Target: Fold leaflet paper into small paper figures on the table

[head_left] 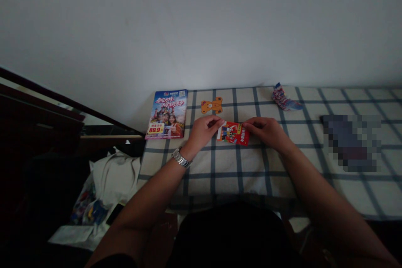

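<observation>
Between my hands is a small red printed card (pixel 233 132) with cartoon-like figures and yellow and white lettering, just above the checked cloth (pixel 201 176). My left hand (pixel 205 129), with a metal watch (pixel 181 158) on its wrist, pinches the card's upper left corner. At the card's upper right, the fingers of my right hand (pixel 265 130) are closed on its edge. Beyond my left hand lies an orange bear-shaped cutout (pixel 212 105), flat on the cloth.
A stack of colourful flyers (pixel 168 115) lies at the left end. At the back right is a crumpled printed wrapper (pixel 284 98); a blurred-out dark object (pixel 350 144) lies farther right. White bags (pixel 116 173) stand below on the left, and a wall (pixel 201 29) rises behind.
</observation>
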Motion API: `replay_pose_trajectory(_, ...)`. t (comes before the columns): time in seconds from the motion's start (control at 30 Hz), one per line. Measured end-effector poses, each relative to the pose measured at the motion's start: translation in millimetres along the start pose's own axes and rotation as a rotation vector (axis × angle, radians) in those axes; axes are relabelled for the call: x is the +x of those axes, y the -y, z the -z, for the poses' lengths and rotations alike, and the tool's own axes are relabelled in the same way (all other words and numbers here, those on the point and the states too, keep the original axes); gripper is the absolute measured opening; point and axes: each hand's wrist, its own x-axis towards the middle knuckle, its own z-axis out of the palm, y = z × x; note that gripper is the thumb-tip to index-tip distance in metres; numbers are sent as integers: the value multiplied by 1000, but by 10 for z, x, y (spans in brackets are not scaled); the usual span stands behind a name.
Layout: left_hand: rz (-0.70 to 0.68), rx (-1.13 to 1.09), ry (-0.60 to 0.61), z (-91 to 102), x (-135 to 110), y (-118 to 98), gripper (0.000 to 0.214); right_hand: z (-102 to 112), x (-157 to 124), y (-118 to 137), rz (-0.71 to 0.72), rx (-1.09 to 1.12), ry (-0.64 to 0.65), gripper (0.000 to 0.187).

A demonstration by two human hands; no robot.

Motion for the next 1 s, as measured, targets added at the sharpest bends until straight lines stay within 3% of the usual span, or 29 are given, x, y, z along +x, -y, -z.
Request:
replay_pose_trajectory(0.1,-84,67,-35,-6,-15,11,13,-36,12,-38,45,-41,-50,27)
replay_pose_trajectory(0.27,-323,276,-97,17,-33,-66,23,-71,51,-86,220,-167,-145,24)
replay_pose_trajectory(0.33,-429,353,-27,41,-33,-103,20,-80,73,-110,247,-219,-163,24)
replay_pose_trajectory(0.43,-530,403,178,87,-31,-128,22,-97,110,-160,286,-276,-170,24)
replay_pose_trajectory(0.5,-546,412,285,113,-32,-129,27,-108,136,-197,305,-315,-170,24)
replay_pose_trajectory(0.6,-545,449,348,124,-40,-129,31,-119,167,-238,327,-374,-179,23)
replay_pose_trajectory(0.8,-486,594,322,42,-109,-195,33,-161,122,-174,415,-477,-212,30)
replay_pose_trajectory(1.0,-483,656,296,-30,-166,-206,35,-236,9,-39,451,-573,-76,35)
